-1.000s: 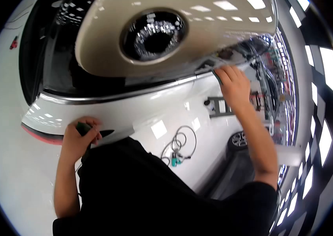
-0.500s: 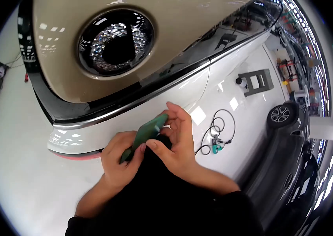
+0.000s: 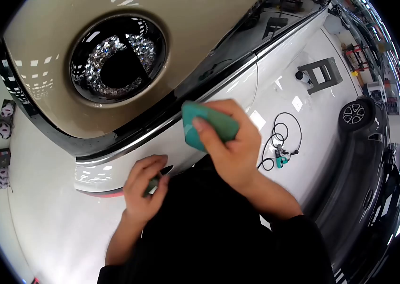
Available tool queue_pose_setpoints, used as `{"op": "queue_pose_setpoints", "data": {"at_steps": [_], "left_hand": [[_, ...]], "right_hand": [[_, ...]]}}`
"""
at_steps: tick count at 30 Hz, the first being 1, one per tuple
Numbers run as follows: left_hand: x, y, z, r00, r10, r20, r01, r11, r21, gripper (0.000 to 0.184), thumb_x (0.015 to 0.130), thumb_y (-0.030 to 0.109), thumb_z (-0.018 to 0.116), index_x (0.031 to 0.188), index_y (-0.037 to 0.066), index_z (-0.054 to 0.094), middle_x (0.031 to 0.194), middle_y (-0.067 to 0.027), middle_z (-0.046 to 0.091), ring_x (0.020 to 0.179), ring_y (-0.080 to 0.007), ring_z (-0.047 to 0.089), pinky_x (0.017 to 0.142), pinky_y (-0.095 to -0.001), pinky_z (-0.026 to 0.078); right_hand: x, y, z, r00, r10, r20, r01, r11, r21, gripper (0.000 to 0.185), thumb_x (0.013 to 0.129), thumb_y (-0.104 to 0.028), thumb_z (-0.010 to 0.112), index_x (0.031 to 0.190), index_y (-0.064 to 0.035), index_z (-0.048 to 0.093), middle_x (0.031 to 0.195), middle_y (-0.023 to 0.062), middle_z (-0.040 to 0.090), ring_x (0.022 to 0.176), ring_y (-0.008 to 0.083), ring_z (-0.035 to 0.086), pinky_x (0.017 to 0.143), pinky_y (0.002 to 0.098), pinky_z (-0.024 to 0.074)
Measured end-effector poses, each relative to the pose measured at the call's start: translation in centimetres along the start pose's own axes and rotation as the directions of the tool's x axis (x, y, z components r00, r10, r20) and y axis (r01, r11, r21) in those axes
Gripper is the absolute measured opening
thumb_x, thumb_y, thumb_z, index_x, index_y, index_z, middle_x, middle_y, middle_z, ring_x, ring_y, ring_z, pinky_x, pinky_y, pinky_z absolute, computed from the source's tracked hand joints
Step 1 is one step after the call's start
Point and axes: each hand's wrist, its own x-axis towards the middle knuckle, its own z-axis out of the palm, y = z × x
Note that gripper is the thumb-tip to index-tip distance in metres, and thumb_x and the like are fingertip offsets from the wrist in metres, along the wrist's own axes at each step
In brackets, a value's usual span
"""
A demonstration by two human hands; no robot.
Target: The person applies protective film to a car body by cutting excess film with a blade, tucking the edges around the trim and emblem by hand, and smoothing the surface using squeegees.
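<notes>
In my right hand (image 3: 237,151), gripped between thumb and fingers, is a flat teal-green squeegee (image 3: 194,116) with cut corners. It is raised in front of the car's (image 3: 114,173) chrome trim strip; whether it touches the car I cannot tell. My left hand (image 3: 144,187) is lower and to the left, by the white bumper, with its fingers curled round a small dark green piece (image 3: 152,185). Most of that piece is hidden in the palm. A dark tip shows beside the fingers, too blurred to tell what it belongs to.
A round lamp (image 3: 118,59) with glittering inserts is set in the beige panel above. On the floor to the right lie a coiled black hose (image 3: 287,118) and a teal tool (image 3: 281,159). Beyond stand a grey step stool (image 3: 324,75), a bottle (image 3: 303,78) and a dark car (image 3: 342,175).
My hands were together on the green pieces and have now parted. The right hand has moved up with the teal-green squeegee; the left keeps a dark green piece. The view has shifted slightly.
</notes>
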Motion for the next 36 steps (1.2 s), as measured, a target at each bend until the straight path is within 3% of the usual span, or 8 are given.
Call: {"op": "queue_pose_setpoints", "data": {"at_steps": [4,9,15,18,21,27,31,36], "left_hand": [[-0.3,-1.0,-0.7,0.901,-0.427,-0.076,0.424,0.904,-0.056,0.015,0.095,-0.001,0.068,0.109,0.0,0.073,0.1,-0.0112,0.076,0.087,-0.0161,0.071,0.08,-0.028,0.055],[-0.1,-1.6,-0.6,0.878,-0.47,-0.088,0.462,0.882,-0.097,0.016,0.094,0.001,0.07,0.11,0.0,0.074,0.096,-0.0102,0.077,0.086,-0.0163,0.072,0.08,-0.0275,0.055],[-0.4,-2.3,-0.9,0.862,-0.503,-0.067,0.492,0.86,-0.134,0.018,0.094,0.002,0.071,0.111,-0.001,0.074,0.096,-0.0104,0.078,0.083,-0.0148,0.072,0.076,-0.0267,0.056],[0.0,-2.5,-0.7,0.828,-0.557,-0.063,0.536,0.82,-0.2,0.019,0.095,0.0,0.07,0.113,-0.003,0.074,0.095,-0.0105,0.078,0.085,-0.013,0.073,0.073,-0.0259,0.058],[0.4,-2.5,-0.6,0.814,-0.577,-0.065,0.55,0.801,-0.236,0.019,0.095,0.0,0.069,0.113,-0.004,0.073,0.095,-0.0115,0.078,0.086,-0.0136,0.073,0.072,-0.0258,0.059],[0.3,-1.8,-0.5,0.819,-0.564,-0.105,0.535,0.817,-0.217,0.014,0.095,0.001,0.07,0.108,-0.004,0.073,0.087,-0.0089,0.076,0.074,-0.0114,0.069,0.068,-0.0246,0.057],[-0.4,-2.1,1.1,0.84,-0.491,-0.23,0.476,0.871,-0.121,0.009,0.095,0.002,0.07,0.103,-0.002,0.073,0.084,-0.0086,0.076,0.068,-0.0093,0.065,0.064,-0.0236,0.052],[0.2,-1.3,0.6,0.895,-0.392,-0.213,0.391,0.919,-0.045,0.01,0.092,0.002,0.073,0.102,-0.002,0.072,0.086,-0.01,0.075,0.065,-0.0114,0.065,0.062,-0.0244,0.053]], "right_hand": [[4.5,0.6,0.5,0.963,-0.203,-0.179,0.177,0.973,-0.15,0.02,0.091,-0.008,0.079,0.108,0.0004,0.071,0.089,0.0075,0.073,0.076,0.0119,0.068,0.07,0.0264,0.0543],[9.1,1.9,-0.7,0.922,-0.345,-0.174,0.309,0.928,-0.207,0.022,0.089,-0.012,0.083,0.105,-0.0007,0.073,0.084,0.007,0.075,0.075,0.011,0.069,0.07,0.0257,0.0549],[14.2,1.5,-8.2,0.899,-0.145,-0.412,0.053,0.973,-0.227,0.046,0.09,-0.037,0.084,0.105,0.0063,0.075,0.089,0.0064,0.074,0.077,0.0119,0.066,0.074,0.0279,0.0549],[11.2,-0.1,-6.3,0.955,-0.158,-0.25,0.1,0.968,-0.23,0.038,0.09,-0.03,0.085,0.105,0.0033,0.075,0.09,0.0045,0.074,0.076,0.0109,0.065,0.073,0.0263,0.0538],[11.1,0.5,-4.4,0.892,-0.45,0.052,0.444,0.846,-0.294,0.026,0.091,-0.024,0.084,0.097,-0.0008,0.074,0.084,-0.0001,0.071,0.074,0.0077,0.061,0.072,0.0216,0.0499],[15.9,0.0,-10.1,0.938,-0.134,-0.319,0.054,0.968,-0.247,0.022,0.093,-0.02,0.08,0.104,-0.0022,0.075,0.083,0.0056,0.076,0.073,0.0116,0.07,0.068,0.0276,0.0567],[13.8,0.4,-7.3,0.842,-0.532,0.09,0.533,0.794,-0.292,0.023,0.088,-0.02,0.084,0.102,-0.0038,0.075,0.088,0.0077,0.074,0.077,0.0176,0.07,0.074,0.0313,0.0559],[18.6,0.9,-12.1,0.927,-0.159,-0.34,0.067,0.961,-0.267,0.026,0.094,-0.024,0.078,0.098,0.0019,0.072,0.076,0.0072,0.072,0.064,0.0127,0.066,0.061,0.0287,0.0549]]}}
